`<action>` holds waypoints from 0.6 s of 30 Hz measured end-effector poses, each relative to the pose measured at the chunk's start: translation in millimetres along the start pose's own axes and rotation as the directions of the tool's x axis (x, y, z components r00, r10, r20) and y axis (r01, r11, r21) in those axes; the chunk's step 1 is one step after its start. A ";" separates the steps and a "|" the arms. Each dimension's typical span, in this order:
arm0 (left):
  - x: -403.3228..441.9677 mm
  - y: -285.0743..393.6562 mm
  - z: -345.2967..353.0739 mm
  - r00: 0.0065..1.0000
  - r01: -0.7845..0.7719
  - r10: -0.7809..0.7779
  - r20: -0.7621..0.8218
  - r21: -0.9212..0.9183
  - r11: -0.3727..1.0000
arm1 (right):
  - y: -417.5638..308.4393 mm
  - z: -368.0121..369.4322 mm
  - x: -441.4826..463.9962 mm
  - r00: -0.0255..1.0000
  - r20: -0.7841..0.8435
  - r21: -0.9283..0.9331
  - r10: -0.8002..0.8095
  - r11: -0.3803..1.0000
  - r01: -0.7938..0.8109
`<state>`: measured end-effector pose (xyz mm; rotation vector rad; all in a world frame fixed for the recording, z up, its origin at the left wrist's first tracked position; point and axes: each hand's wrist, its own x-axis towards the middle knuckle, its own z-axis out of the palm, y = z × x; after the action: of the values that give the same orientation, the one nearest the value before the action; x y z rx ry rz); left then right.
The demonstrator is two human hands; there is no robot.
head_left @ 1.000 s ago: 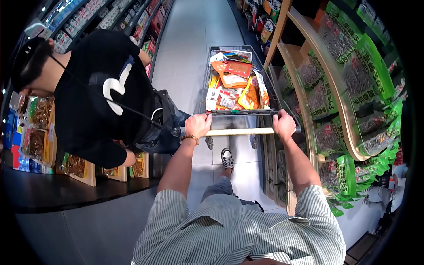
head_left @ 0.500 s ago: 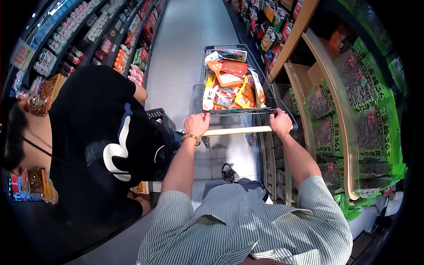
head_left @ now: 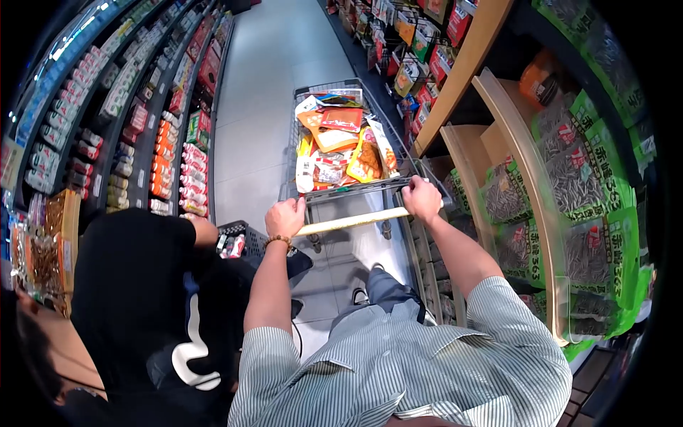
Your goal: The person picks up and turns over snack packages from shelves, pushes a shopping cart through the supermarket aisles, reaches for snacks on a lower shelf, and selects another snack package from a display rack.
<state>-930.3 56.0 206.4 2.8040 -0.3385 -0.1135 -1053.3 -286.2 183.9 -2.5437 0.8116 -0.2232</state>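
Observation:
My left hand [head_left: 286, 218], with a beaded bracelet at its wrist, is closed round the left end of the pale cart handle [head_left: 352, 221]. Gripping the right end of the same bar is my right hand [head_left: 422, 199]. Beyond the handle, the wire shopping cart [head_left: 293, 128] holds several packaged foods. Among them are a red-orange packet [head_left: 342, 119] and a yellow-edged bag [head_left: 365, 162].
A person in a black shirt [head_left: 135, 270] is close on the left, beside a dark basket [head_left: 250, 238]. Drink shelves [head_left: 135, 121] line the left. Wooden-edged shelves [head_left: 530, 156] with green bags [head_left: 589, 256] stand near on the right. The aisle floor [head_left: 256, 71] stretches ahead.
The cart and both hands have shifted left in view. The person in black now appears lower and farther back on the left, and the basket with items in it shows more fully.

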 end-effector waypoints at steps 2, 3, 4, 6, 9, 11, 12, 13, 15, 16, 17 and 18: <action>23.1 -4.1 -1.3 1.000 -0.001 0.001 -0.016 -0.024 1.000 | -12.8 3.9 18.8 1.000 0.012 -0.017 0.020 1.000 -0.020; 32.2 -6.3 -1.6 1.000 0.010 -0.011 -0.027 -0.042 0.999 | -16.2 7.1 28.2 1.000 0.012 -0.012 0.018 1.000 -0.018; 43.4 -7.6 -1.7 1.000 0.000 -0.001 -0.031 -0.040 0.999 | -21.3 8.0 39.4 1.000 0.003 -0.007 0.022 1.000 -0.022; 66.9 -13.3 -4.2 0.997 0.004 -0.004 -0.075 -0.005 1.000 | -36.0 11.0 59.1 1.000 0.017 -0.017 0.010 1.000 -0.009; 102.6 -20.0 -8.9 0.997 0.008 -0.009 -0.075 -0.009 1.000 | -58.2 15.4 87.8 1.000 0.000 0.006 0.000 1.000 0.000; 125.9 -22.4 -12.8 0.997 0.010 -0.009 -0.076 0.014 1.000 | -65.3 22.5 109.5 1.000 0.003 0.021 -0.002 1.000 0.002; 139.0 -24.6 -16.2 0.997 0.013 -0.012 -0.080 0.013 1.000 | -72.5 24.1 121.5 1.000 0.002 0.022 -0.006 1.000 0.006; 149.5 -25.2 -20.5 0.995 0.012 -0.010 -0.098 0.016 1.000 | -81.6 21.5 133.0 1.000 0.028 0.022 0.012 1.000 -0.013; 168.4 -28.9 -31.0 0.992 0.028 -0.027 -0.126 0.008 1.000 | -103.5 16.2 156.6 0.995 0.086 0.015 0.053 0.998 -0.055; 179.3 -30.1 -35.2 0.989 0.034 -0.032 -0.143 0.010 0.999 | -115.1 11.9 168.0 0.991 0.106 0.000 0.084 0.996 -0.085; 189.8 -30.7 -37.4 0.988 0.035 -0.032 -0.152 0.018 0.999 | -124.2 8.2 181.2 0.984 0.151 -0.011 0.096 0.995 -0.095; 199.5 -31.7 -37.5 0.988 0.038 -0.033 -0.153 0.027 0.999 | -129.5 6.8 193.9 0.973 0.200 -0.026 0.112 0.994 -0.109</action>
<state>-725.8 47.6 223.8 2.8272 -0.2559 0.0988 -828.0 -303.1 241.9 -2.4753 0.8739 0.0762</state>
